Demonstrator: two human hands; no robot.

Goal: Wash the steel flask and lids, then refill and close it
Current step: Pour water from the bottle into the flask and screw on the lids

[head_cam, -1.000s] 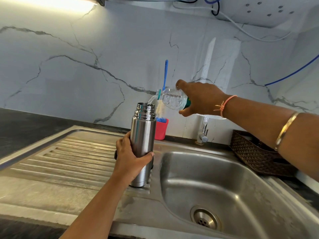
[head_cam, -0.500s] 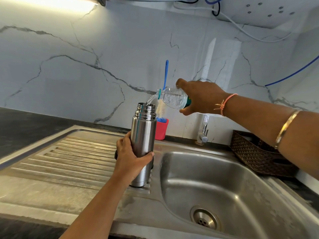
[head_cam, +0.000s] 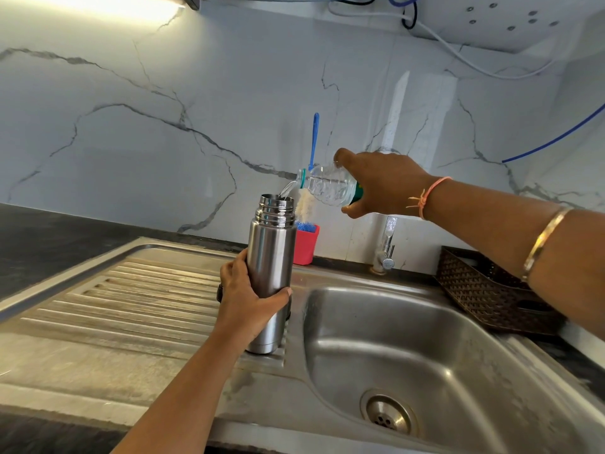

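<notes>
The steel flask [head_cam: 271,257] stands upright and uncapped on the ribbed drainboard [head_cam: 137,296], right beside the sink basin. My left hand [head_cam: 245,299] grips its lower body. My right hand [head_cam: 379,185] holds a clear plastic bottle [head_cam: 327,186] tipped almost level, neck to the left. A thin stream of water runs from the bottle's mouth into the flask's open neck. A dark object peeks out behind the flask on both sides of my left hand; I cannot tell what it is. No lid is plainly visible.
A red cup [head_cam: 306,244] with a blue-handled bottle brush [head_cam: 314,139] stands at the wall behind the flask. The tap [head_cam: 388,247] rises behind the steel basin [head_cam: 409,348]. A brown woven basket [head_cam: 491,290] sits right of the sink. Dark counter lies to the left.
Both hands and the flask have stayed put. Water keeps running from the bottle into the flask.
</notes>
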